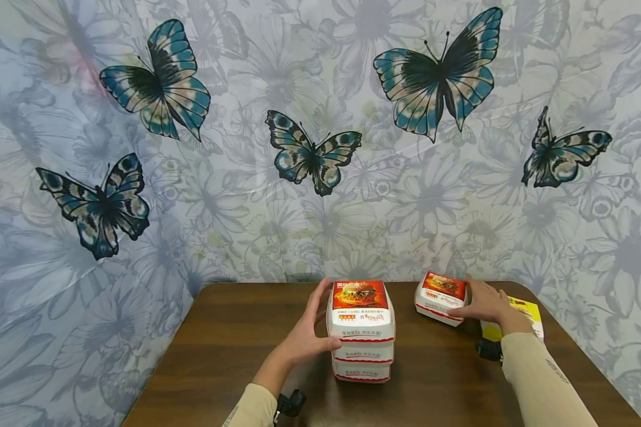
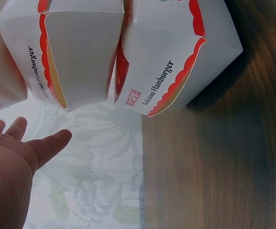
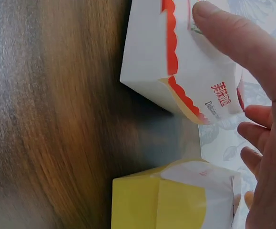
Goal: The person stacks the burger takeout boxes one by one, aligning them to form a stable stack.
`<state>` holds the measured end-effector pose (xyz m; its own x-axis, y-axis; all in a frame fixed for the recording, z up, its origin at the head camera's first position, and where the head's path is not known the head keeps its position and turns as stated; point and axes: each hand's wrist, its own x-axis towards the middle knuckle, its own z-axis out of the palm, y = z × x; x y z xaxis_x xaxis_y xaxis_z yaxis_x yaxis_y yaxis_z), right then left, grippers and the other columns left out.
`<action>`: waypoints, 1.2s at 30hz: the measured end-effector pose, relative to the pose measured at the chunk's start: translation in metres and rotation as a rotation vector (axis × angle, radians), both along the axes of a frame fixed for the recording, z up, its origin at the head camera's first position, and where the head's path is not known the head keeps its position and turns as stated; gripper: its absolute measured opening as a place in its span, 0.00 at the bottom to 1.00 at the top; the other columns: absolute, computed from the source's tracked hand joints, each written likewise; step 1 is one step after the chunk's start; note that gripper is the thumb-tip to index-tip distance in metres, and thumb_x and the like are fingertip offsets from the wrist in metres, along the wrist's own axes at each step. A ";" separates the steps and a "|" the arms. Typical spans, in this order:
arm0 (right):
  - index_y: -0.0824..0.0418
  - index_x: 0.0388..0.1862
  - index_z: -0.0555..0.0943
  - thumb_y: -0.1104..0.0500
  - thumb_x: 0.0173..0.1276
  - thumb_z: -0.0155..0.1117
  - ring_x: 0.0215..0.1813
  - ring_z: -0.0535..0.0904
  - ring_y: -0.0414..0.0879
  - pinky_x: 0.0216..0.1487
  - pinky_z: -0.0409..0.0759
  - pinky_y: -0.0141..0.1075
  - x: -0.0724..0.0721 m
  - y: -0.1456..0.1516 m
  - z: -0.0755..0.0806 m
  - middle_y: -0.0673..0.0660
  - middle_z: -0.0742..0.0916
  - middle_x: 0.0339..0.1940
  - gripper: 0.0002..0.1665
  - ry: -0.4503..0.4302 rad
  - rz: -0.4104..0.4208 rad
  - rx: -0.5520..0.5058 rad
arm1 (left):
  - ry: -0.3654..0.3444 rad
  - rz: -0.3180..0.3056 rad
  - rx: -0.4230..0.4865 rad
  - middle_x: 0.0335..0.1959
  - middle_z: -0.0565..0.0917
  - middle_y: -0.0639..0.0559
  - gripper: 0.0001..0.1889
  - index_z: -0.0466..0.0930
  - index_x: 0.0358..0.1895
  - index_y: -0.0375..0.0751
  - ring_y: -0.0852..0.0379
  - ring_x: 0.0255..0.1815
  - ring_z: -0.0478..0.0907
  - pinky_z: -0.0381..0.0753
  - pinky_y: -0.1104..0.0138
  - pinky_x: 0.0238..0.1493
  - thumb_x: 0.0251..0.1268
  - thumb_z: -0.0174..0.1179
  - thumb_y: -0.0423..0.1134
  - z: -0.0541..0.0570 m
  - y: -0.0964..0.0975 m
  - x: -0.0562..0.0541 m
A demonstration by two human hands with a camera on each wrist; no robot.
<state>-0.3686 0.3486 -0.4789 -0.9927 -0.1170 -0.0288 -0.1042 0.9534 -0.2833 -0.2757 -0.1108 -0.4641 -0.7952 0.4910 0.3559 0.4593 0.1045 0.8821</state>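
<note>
1. Surface (image 1: pixel 235 350): dark brown, wood-grained, set before a pale fabric backdrop (image 1: pixel 229 231) printed with grey flowers and teal-and-black butterflies.

2. Stack (image 1: pixel 361 333) of three white paperboard hamburger boxes with red scalloped trim: upright, near the middle of the surface. Top box bears a red-and-orange burger picture, face up. Flat lids presumably let each box serve as a seat for the next; edges lie roughly in line, which probably keeps the pile steady.

3. Left hand (image 1: pixel 304 332): at the left side of the stack, fingers wide and mostly straight, thumb toward the front edge. Placement suggests guarding or squaring the pile; firm contact cannot be told.

4. Single box (image 1: pixel 440 299), same white paperboard and burger print: on the surface, right of the stack and well apart from it, turned at an angle.

5. Right hand (image 1: pixel 486 305): at that box's right side, thumb over the front, other fingers toward the back, spread wide. The span seems chosen to straddle the box; whether it presses cannot be told.

6. Yellow-and-white carton (image 1: pixel 534 314): beyond the right wrist, partly hidden, beside the single box.
</note>
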 end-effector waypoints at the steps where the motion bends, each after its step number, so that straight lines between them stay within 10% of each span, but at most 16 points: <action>1: 0.76 0.74 0.58 0.23 0.48 0.70 0.66 0.65 0.79 0.61 0.55 0.77 0.000 -0.001 0.000 0.81 0.69 0.69 0.73 0.008 0.005 0.002 | 0.003 -0.001 0.002 0.83 0.40 0.54 0.60 0.34 0.81 0.65 0.42 0.83 0.44 0.57 0.36 0.74 0.52 0.68 0.69 0.000 0.000 0.000; 20: 0.74 0.73 0.61 0.23 0.48 0.69 0.66 0.67 0.77 0.62 0.53 0.76 0.002 -0.013 -0.008 0.80 0.71 0.68 0.71 0.069 0.010 -0.020 | 0.012 -0.019 -0.007 0.83 0.40 0.54 0.59 0.34 0.81 0.66 0.45 0.83 0.44 0.56 0.37 0.74 0.53 0.68 0.68 -0.004 0.000 -0.004; 36: 0.78 0.73 0.58 0.32 0.56 0.71 0.63 0.68 0.76 0.58 0.71 0.67 0.016 -0.023 -0.009 0.81 0.71 0.65 0.65 0.123 0.028 -0.180 | 0.016 -0.036 -0.009 0.82 0.41 0.59 0.58 0.34 0.81 0.67 0.51 0.82 0.44 0.55 0.39 0.75 0.55 0.68 0.65 -0.003 0.003 0.003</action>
